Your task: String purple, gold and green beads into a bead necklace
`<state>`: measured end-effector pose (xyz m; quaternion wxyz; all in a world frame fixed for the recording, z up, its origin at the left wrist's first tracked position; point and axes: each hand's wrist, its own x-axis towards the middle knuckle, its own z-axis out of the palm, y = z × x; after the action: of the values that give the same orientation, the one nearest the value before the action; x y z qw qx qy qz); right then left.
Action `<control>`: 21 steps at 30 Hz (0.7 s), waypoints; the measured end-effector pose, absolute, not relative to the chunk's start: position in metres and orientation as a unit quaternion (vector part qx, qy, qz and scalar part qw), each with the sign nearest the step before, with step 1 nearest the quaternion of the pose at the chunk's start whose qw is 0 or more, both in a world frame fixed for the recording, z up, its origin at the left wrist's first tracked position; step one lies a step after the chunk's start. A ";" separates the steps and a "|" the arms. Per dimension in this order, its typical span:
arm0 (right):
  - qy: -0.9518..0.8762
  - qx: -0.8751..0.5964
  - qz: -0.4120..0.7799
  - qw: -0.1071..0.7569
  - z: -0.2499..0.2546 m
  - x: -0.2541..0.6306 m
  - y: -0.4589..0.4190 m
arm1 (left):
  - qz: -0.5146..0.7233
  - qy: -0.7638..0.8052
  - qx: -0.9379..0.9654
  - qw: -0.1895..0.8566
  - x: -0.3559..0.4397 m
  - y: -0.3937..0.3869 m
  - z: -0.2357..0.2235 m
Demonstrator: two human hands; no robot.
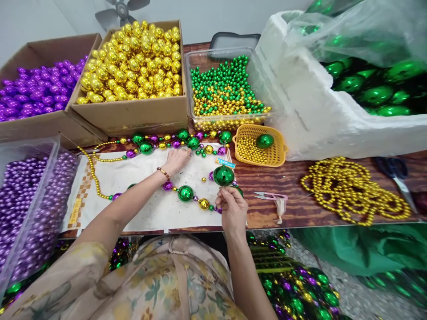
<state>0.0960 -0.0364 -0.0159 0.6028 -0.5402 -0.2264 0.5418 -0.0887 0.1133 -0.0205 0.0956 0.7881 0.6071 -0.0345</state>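
Note:
A bead necklace of green, purple and gold balls lies in a loop on a white cloth. My right hand pinches the necklace just under a large green bead, which stands raised at the cloth's right end. My left hand is at the far side of the loop, its fingers curled beside the upper row of beads. Whatever those fingers hold is hidden. Small green beads sit to its right. A blue printed tag shows just above the large green bead.
Pink-handled thread snips and a gold bead pile lie right, with scissors beyond. A yellow basket, clear bin, cardboard box and foam box line the back. A purple-bead bin stands left.

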 end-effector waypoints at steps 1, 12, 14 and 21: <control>-0.224 -0.535 0.544 0.607 -0.013 0.098 -0.035 | -0.031 0.608 0.788 0.096 -0.090 0.112 -0.019; -0.326 -0.448 0.520 0.650 0.047 0.096 -0.002 | 0.394 0.523 0.658 0.372 -0.107 0.080 -0.004; -0.354 -0.422 0.526 0.647 0.063 0.094 0.010 | 0.440 0.503 0.594 0.448 -0.107 0.071 0.000; -0.486 -0.320 0.503 0.639 0.127 0.098 0.046 | 0.483 0.497 0.469 0.547 -0.114 0.037 0.018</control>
<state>0.0982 0.0457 0.1267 0.6392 -0.3198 -0.4862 0.5028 -0.1142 0.0368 0.0185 0.5475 0.4693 0.4969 0.4829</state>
